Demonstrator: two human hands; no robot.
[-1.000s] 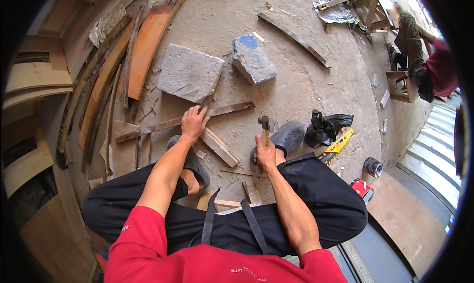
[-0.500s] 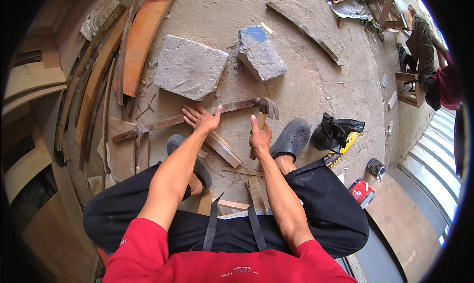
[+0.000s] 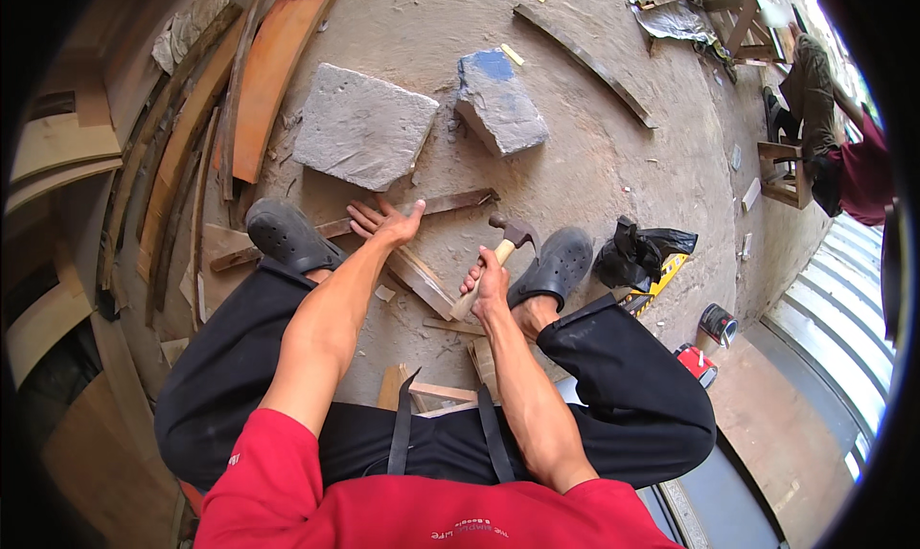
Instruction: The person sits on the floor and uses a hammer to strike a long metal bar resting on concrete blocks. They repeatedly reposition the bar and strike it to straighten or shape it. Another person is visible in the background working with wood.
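A long, dark wooden strip [image 3: 448, 203] lies slantwise on the ground in front of me. My left hand [image 3: 385, 225] presses down on it, palm lowered and fingers spread. Beneath the strip, a shorter wood piece [image 3: 422, 277] runs toward me. Over the strip's left part rests my left clog [image 3: 287, 235], hiding some of it. My right hand [image 3: 489, 283] is wrapped around the wooden handle of a claw hammer [image 3: 516, 231]. The hammer's metal head is raised, apart from the strip, near my right clog [image 3: 556, 266].
Beyond the strip sit a grey concrete block [image 3: 364, 127] and a blue-topped block [image 3: 500, 108]. Curved boards [image 3: 278, 80] lean at left. A black plastic bag [image 3: 637, 257] and cans [image 3: 717, 325] stand at right. Another person [image 3: 858, 171] is at far right.
My left foot has moved forward and left onto the strip. The hammer has come off the strip's right end and turned, its head now nearer me. My left hand stays on the strip.
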